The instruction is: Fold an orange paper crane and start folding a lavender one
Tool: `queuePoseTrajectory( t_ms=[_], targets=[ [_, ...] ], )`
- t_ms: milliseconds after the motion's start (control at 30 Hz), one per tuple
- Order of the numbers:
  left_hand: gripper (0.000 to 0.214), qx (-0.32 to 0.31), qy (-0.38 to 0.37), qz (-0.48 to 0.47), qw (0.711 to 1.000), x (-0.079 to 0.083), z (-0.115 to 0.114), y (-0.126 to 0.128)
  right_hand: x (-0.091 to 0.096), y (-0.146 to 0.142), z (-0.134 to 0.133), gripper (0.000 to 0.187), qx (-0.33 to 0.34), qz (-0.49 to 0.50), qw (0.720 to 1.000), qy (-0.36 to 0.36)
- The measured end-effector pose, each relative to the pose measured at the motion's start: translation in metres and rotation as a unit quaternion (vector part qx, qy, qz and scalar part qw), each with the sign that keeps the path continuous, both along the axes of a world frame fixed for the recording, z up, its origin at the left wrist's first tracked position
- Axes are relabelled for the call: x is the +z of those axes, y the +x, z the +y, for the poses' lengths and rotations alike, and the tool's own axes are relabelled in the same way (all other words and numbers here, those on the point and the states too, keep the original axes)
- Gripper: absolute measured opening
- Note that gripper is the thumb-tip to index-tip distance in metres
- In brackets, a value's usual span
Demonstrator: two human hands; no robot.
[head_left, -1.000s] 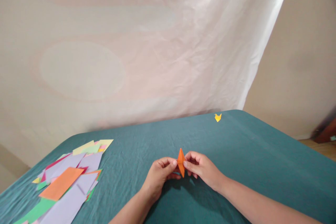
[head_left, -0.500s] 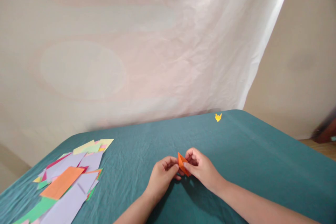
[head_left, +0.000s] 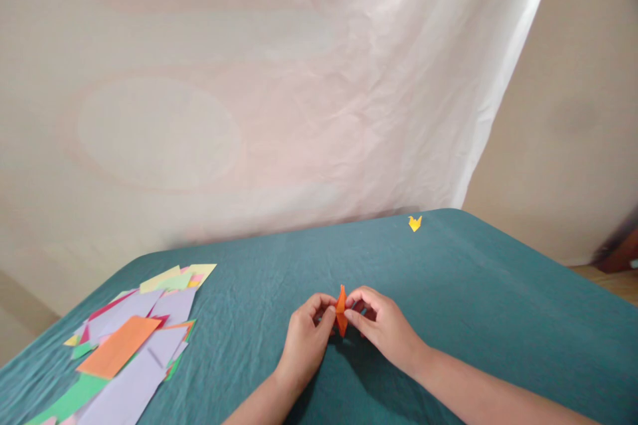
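Observation:
A small folded orange paper (head_left: 341, 311), narrow and pointed at top and bottom, stands between my hands just over the green cloth. My left hand (head_left: 310, 332) pinches its left side with thumb and fingers. On the other side, my right hand (head_left: 386, 324) has thumb and forefinger closed at the paper's right edge. The remaining fingers of both hands are curled, and partly hidden behind.
A green cloth (head_left: 259, 279) covers the table. At the left lies a loose pile of coloured paper sheets (head_left: 134, 382), an orange sheet (head_left: 118, 346) on top. Near the far edge sits a yellow folded paper bird (head_left: 415, 223). A pale sheet (head_left: 299, 113) hangs behind.
The orange paper has turned from a wide, slanted diamond to a narrow upright shape. My right thumb has moved off its front face to its edge. Both hands stay in nearly the same place.

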State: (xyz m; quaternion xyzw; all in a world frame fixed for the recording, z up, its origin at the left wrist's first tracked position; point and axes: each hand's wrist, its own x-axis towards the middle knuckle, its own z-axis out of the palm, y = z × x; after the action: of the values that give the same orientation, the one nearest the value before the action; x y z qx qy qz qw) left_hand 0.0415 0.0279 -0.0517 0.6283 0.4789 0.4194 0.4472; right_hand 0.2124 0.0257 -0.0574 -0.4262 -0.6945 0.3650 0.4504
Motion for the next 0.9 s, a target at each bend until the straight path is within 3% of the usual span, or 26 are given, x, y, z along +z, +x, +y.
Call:
queuePoseTrajectory(
  t_ms=[267,500,733,900],
  targets=[
    [0.016,-0.025,0.033,0.029,0.999,0.000,-0.005,0.001,-0.010,-0.004,0.003,0.017,-0.030,0.043,0.999,0.009],
    [0.015,-0.015,0.043,0.053,0.998,0.006,-0.005,0.000,-0.004,-0.002,0.000,0.014,-0.073,-0.048,0.991,0.104],
    [0.010,0.043,0.150,0.115,0.981,0.014,-0.008,0.000,0.012,-0.002,-0.011,0.012,0.027,-0.036,0.997,0.062],
    [0.010,0.024,0.248,0.121,0.961,0.011,-0.012,-0.001,0.007,-0.002,-0.007,0.007,-0.007,-0.016,0.997,0.072]
  ],
)
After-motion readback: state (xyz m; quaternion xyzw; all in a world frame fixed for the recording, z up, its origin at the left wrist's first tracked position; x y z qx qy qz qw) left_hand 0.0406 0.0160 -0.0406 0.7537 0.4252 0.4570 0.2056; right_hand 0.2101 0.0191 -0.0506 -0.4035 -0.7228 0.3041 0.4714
